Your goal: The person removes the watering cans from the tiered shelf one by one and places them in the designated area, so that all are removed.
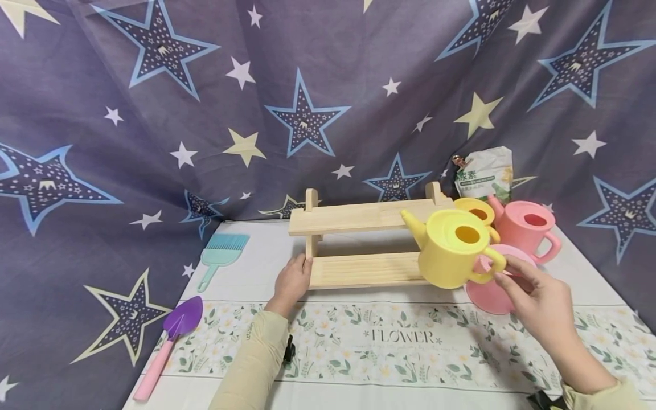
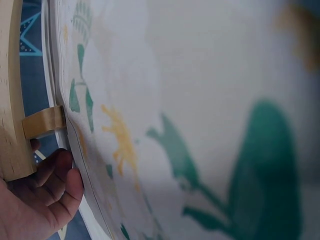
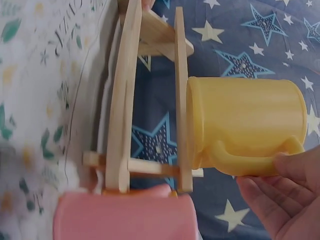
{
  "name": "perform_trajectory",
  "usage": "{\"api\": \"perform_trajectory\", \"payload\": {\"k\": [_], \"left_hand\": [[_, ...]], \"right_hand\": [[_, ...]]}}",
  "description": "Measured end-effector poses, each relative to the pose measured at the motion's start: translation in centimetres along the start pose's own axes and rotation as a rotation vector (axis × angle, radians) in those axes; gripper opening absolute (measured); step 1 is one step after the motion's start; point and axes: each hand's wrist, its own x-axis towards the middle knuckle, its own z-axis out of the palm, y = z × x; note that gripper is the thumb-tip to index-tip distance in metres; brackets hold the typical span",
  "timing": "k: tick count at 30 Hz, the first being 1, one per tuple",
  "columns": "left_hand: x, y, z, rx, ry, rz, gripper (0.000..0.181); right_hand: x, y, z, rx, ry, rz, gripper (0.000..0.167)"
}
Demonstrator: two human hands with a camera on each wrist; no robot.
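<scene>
A yellow watering can (image 1: pixel 445 250) is held by its handle in my right hand (image 1: pixel 543 296). Its spout points left, and it hides the right end of the two-tier wooden shelf (image 1: pixel 369 270). In the right wrist view the can's base (image 3: pixel 194 122) is close to the upper board (image 3: pixel 182 100); whether they touch I cannot tell. At the shelf's left end my left hand (image 1: pixel 293 282) grips the lower board. The left wrist view has that hand's curled fingers (image 2: pixel 67 192) by the board's end (image 2: pixel 15 155), with part of the grip hidden.
Right of the shelf stand a second yellow can (image 1: pixel 474 208), a pink watering can (image 1: pixel 528 225) and a pink round item (image 1: pixel 489 296), partly hidden. A white bag (image 1: pixel 487 171) leans behind them. On the left lie a teal brush (image 1: pixel 220 256) and a purple-bladed trowel (image 1: pixel 181 319).
</scene>
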Motion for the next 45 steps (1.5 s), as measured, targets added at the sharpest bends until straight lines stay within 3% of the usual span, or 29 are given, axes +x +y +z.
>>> {"api": "perform_trajectory", "payload": {"k": [6, 13, 18, 23, 28, 30, 31, 36, 37, 40, 45], "left_hand": [[0.1, 0.0, 0.1, 0.001, 0.009, 0.003, 0.044], [-0.1, -0.1, 0.0, -0.008, 0.007, -0.007, 0.045], [-0.1, -0.2, 0.0, -0.007, 0.008, -0.005, 0.044], [-0.2, -0.1, 0.0, -0.013, 0.004, -0.013, 0.044], [-0.2, 0.0, 0.0, -0.015, 0.01, -0.005, 0.045], [-0.1, 0.0, 0.0, -0.016, 0.012, -0.003, 0.044], [-0.1, 0.0, 0.0, -0.016, 0.012, -0.002, 0.044], [0.1, 0.0, 0.0, -0.016, 0.008, -0.002, 0.044], [0.1, 0.0, -0.1, -0.018, 0.007, 0.0, 0.044], [0.0, 0.1, -0.1, -0.019, 0.005, 0.005, 0.044], [0.0, 0.0, -0.1, -0.019, -0.001, 0.001, 0.045]], "right_hand": [[0.4, 0.4, -2.4, -0.044, 0.049, 0.049, 0.034], [1.0, 1.5, -4.7, -0.175, 0.148, 0.072, 0.035], [1.2, 2.8, -5.9, -0.119, 0.178, 0.119, 0.032], [1.3, 4.2, -6.7, -0.047, 0.209, 0.05, 0.034], [1.1, 5.5, -7.7, -0.086, 0.259, 0.042, 0.037], [0.9, 7.8, -8.3, -0.109, 0.259, 0.082, 0.037], [0.7, 10.1, -8.7, -0.118, 0.261, 0.088, 0.037], [-0.2, 25.6, -10.6, -0.158, 0.245, 0.188, 0.04], [-0.4, 27.9, -10.8, -0.168, 0.25, 0.206, 0.041], [-1.0, 30.9, -11.1, -0.172, 0.243, 0.268, 0.041], [-1.8, 30.8, -11.2, -0.131, 0.242, 0.251, 0.038]]}}
